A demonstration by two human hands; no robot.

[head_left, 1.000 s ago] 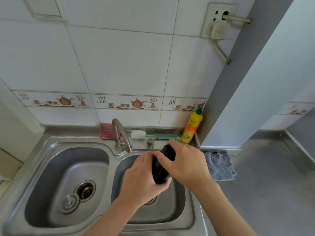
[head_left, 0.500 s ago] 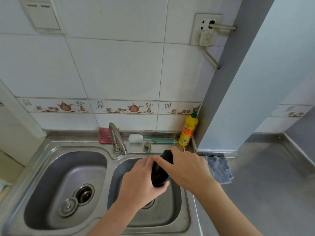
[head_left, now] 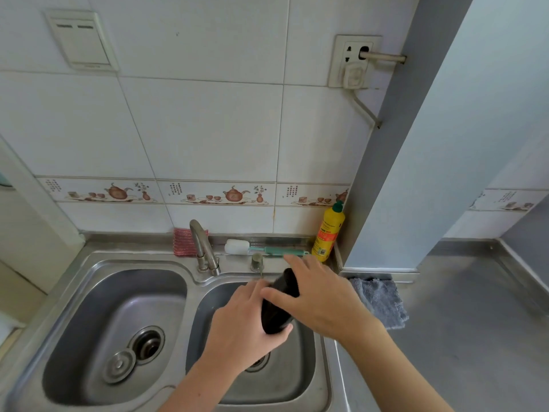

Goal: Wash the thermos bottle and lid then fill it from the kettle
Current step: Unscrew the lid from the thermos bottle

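**Both hands on the black thermos above the right sink basin**

Nearest the camera, two bare forearms reach in from the bottom edge. The left hand (head_left: 242, 331) wraps the lower body of the dark, cylindrical thermos bottle (head_left: 276, 307), its thumb curled under the bottle's near end. The right hand (head_left: 322, 295) grips the bottle's upper part, thumb lying across the front and fingers curved over the far end, so the lid end is hidden beneath them. The bottle is tilted, its top leaning away from the camera, and it is held in the air over the right basin of the stainless-steel double sink (head_left: 190, 281).

In the left basin a round metal drain plug (head_left: 118, 365) lies just beside the open drain (head_left: 147, 344). To the right of the sink, a crumpled grey-blue cloth (head_left: 381, 301) rests on the grey steel countertop (head_left: 460, 337).

Farther back, on the sink's rear ledge, a curved metal faucet (head_left: 203, 248) stands between the basins, with a small metal knob (head_left: 256, 261) to its right. A red mesh scrubbing pad (head_left: 182, 242) leans against the wall behind the faucet. A bottle brush with a white sponge head and teal handle (head_left: 261, 249) lies along the ledge, and a yellow plastic detergent bottle with a green cap (head_left: 328, 233) stands upright in the corner.

Behind these rises the white tiled wall (head_left: 208, 129) with a border of teapot drawings, a wall socket (head_left: 353, 60) high on the right and a white cover plate (head_left: 80, 40) high on the left.
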